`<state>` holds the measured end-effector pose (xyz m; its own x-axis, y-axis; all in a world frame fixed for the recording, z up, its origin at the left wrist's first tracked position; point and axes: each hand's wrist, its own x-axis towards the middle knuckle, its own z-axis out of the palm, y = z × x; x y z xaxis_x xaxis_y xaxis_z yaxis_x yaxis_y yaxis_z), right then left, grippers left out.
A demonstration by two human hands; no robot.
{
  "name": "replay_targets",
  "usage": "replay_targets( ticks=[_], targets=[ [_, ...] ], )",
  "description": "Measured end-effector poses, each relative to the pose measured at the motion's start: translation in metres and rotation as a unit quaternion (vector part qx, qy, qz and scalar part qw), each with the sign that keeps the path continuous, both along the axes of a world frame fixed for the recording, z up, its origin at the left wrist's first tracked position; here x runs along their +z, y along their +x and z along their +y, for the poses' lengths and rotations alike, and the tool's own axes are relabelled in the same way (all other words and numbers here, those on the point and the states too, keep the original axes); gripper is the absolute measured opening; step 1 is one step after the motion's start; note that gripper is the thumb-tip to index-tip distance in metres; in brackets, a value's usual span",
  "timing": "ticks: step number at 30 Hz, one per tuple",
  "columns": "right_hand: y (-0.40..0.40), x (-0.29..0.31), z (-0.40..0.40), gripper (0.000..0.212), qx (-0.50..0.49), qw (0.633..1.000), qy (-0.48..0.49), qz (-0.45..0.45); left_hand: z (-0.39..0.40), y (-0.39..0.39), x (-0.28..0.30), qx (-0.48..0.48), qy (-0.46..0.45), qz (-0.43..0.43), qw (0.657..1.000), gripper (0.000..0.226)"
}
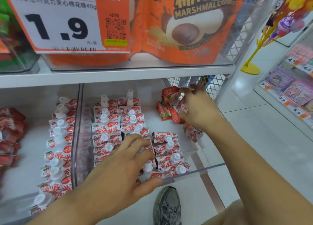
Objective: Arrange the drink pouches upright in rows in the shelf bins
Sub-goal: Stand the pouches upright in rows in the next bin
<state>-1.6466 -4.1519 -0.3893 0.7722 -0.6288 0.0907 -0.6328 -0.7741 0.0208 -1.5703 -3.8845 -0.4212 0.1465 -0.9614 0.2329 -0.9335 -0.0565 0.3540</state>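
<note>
While left hand lies spread over near pouch rows in bin, right hand pinching loose pouches far right. Risk: grabbing several at once, dropping one, toppling upright rows on placement.

Single head cam, mine, wide-angle. Looks forward and down from close up at the lower shelf bin; upper shelf fills the top, floor and my shoe below. No second view.
</note>
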Motion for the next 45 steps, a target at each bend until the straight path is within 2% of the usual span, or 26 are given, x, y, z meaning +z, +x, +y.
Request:
replay_targets(
  ticks=[1, 2, 4, 6, 10, 11, 13, 15, 17, 19, 21, 24, 26, 29, 32, 34, 38, 41, 43, 44, 45],
  targets=[
    [0.003, -0.006, 0.002, 0.086, -0.008, 0.998, -0.028, 0.053, 0.000, 0.000, 0.000, -0.001, -0.001, 0.000, 1.000, 0.048],
    [0.005, -0.010, 0.005, 0.090, -0.011, 0.996, -0.052, 0.075, 0.000, 0.000, 0.000, -0.001, -0.002, -0.002, 1.000, 0.048],
    [0.008, -0.007, 0.008, 0.075, -0.031, 0.997, -0.059, 0.036, 0.000, 0.001, 0.000, -0.001, 0.000, -0.005, 1.000, 0.048],
    [0.005, -0.003, 0.008, 0.056, -0.040, 0.999, -0.024, -0.022, 0.000, 0.001, -0.002, 0.001, 0.001, 0.000, 1.000, 0.050],
    [-0.009, -0.006, 0.019, 0.021, 0.002, 0.995, 0.040, -0.097, 0.000, 0.002, -0.004, -0.002, -0.004, -0.003, 1.000, 0.050],
    [-0.012, -0.006, 0.022, 0.019, 0.013, 0.990, 0.062, -0.129, 0.000, 0.001, -0.003, -0.002, -0.006, -0.008, 1.000, 0.050],
    [-0.014, -0.002, 0.024, 0.026, 0.021, 0.979, 0.102, -0.176, 0.000, 0.001, -0.003, 0.000, -0.008, -0.013, 1.000, 0.049],
    [-0.010, 0.005, 0.026, 0.035, 0.070, 0.974, 0.108, -0.184, 0.000, 0.001, -0.003, -0.001, -0.010, -0.011, 1.000, 0.049],
    [-0.003, 0.005, 0.029, 0.034, 0.147, 0.968, 0.134, -0.152, -0.001, 0.001, -0.004, -0.003, -0.011, -0.009, 1.000, 0.049],
    [0.003, 0.003, 0.031, 0.032, 0.179, 0.966, 0.176, -0.068, -0.002, 0.001, -0.004, -0.003, -0.013, -0.004, 1.000, 0.048],
    [0.005, -0.001, 0.028, 0.044, 0.173, 0.963, 0.208, 0.017, -0.003, 0.001, -0.003, -0.001, -0.014, -0.001, 1.000, 0.047],
    [0.000, -0.008, 0.019, 0.070, 0.141, 0.950, 0.273, 0.051, -0.004, 0.001, -0.003, 0.005, -0.016, 0.003, 1.000, 0.047],
    [-0.005, -0.010, 0.011, 0.067, 0.109, 0.952, 0.285, 0.015, -0.004, 0.000, -0.003, 0.004, -0.016, 0.011, 1.000, 0.047],
    [-0.011, -0.007, 0.002, 0.040, 0.106, 0.960, 0.250, -0.071, -0.003, 0.000, -0.002, 0.003, -0.009, 0.011, 1.000, 0.047],
    [-0.010, -0.013, 0.006, 0.027, 0.139, 0.925, 0.345, -0.077, -0.003, 0.000, -0.001, 0.005, -0.003, 0.006, 1.000, 0.048],
    [-0.006, -0.022, 0.015, 0.030, 0.145, 0.903, 0.402, -0.038, -0.003, -0.001, 0.000, 0.007, 0.001, 0.003, 1.000, 0.049],
    [0.003, -0.016, 0.029, 0.047, 0.113, 0.899, 0.423, 0.023, -0.004, -0.001, 0.000, 0.007, 0.005, 0.008, 1.000, 0.049],
    [0.005, -0.007, 0.039, 0.065, 0.097, 0.853, 0.511, 0.046, -0.003, 0.001, -0.001, 0.004, 0.009, 0.015, 1.000, 0.049],
    [0.006, -0.002, 0.042, 0.070, 0.065, 0.827, 0.557, 0.028, -0.003, 0.001, -0.001, 0.005, 0.012, 0.018, 1.000, 0.050],
    [0.005, -0.002, 0.041, 0.071, 0.044, 0.833, 0.552, 0.009, -0.003, 0.001, -0.001, 0.005, 0.012, 0.019, 1.000, 0.050],
    [0.003, -0.003, 0.039, 0.072, 0.028, 0.853, 0.521, -0.008, -0.003, 0.001, 0.000, 0.005, 0.013, 0.021, 1.000, 0.050]
  ],
)
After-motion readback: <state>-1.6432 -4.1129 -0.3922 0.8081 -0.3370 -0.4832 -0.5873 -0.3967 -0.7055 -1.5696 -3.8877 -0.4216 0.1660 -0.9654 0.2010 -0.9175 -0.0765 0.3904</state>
